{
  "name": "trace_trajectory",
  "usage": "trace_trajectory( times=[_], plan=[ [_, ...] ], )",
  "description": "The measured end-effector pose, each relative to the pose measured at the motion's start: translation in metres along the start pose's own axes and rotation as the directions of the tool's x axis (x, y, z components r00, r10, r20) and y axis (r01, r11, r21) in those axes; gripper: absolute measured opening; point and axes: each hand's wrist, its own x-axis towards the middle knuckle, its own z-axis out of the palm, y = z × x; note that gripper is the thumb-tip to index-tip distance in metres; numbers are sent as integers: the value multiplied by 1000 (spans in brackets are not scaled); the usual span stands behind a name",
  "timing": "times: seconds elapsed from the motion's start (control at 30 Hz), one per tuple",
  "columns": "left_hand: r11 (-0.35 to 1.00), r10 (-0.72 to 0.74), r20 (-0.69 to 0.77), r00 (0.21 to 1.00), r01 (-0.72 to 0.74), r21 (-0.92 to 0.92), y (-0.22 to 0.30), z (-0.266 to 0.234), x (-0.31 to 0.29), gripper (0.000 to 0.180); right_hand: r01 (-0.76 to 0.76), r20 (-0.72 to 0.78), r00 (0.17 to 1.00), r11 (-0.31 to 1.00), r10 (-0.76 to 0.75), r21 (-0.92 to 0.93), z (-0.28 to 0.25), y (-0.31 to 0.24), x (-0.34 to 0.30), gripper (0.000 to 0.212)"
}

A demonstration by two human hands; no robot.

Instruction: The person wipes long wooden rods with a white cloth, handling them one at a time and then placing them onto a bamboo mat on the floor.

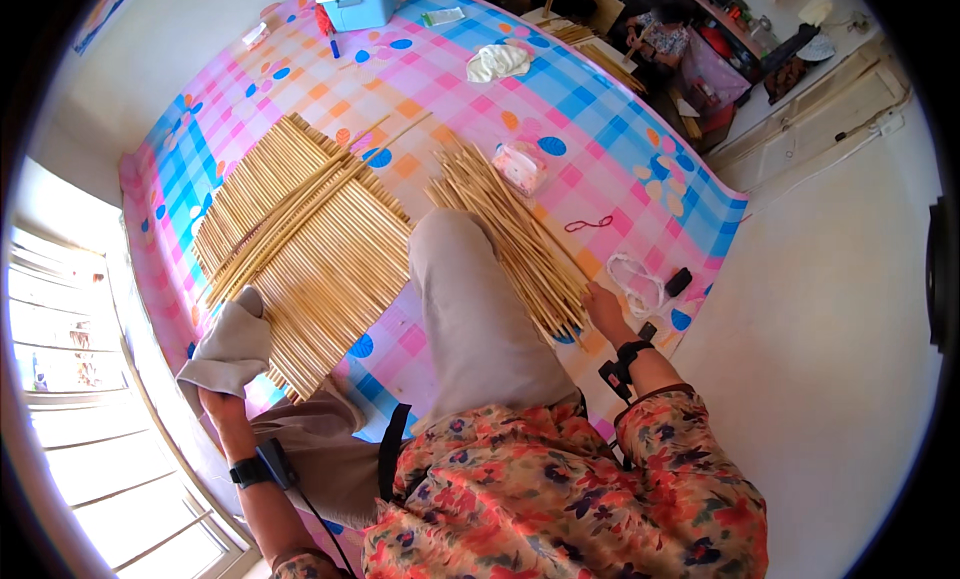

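"What do we see on the left?"

"We see the left hand [219,403] near the sheet's [690,329] left edge, under a grey cloth [230,349] that overlaps the mat's lower-left side. We cannot tell whether its fingers grip anything."

"And between the hands?"

"The mat [335,279], a flat row of sticks with loose lengths across it, lies toward the sheet's left edge. Right of it, past the knee [455,269], a loose pile [510,239] fans out mid-sheet."

"And the right?"

"Near the sheet's lower-right edge, well apart from the left, the right hand [603,313] pinches the near end of a stick [564,249] along the pile's outer side."

"Which step, then?"

"We judge it to be singling out a stick. The next move seems to call for a steady pinch and a lengthwise draw, sparing its neighbours."
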Motion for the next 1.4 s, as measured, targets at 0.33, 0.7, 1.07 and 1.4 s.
trace_trajectory(
  times=[0.33,0.7,1.07,1.4],
  plan=[
    [986,-3,-39,999,9,167,0,-29,-9,43,-162,148,972,976,184,-148,46,27,18,17],
    [969,6,56,998,-19,247,0,-24,-19,42,-260,230,926,947,300,-190,68,44,15,23],
    [983,10,-183,983,23,180,-12,48,-33,31,-225,366,872,929,327,-294,63,42,25,24],
    [971,-65,-11,998,66,230,-38,84,-4,27,-78,141,984,975,110,-210,2,12,85,32]
  ],
)
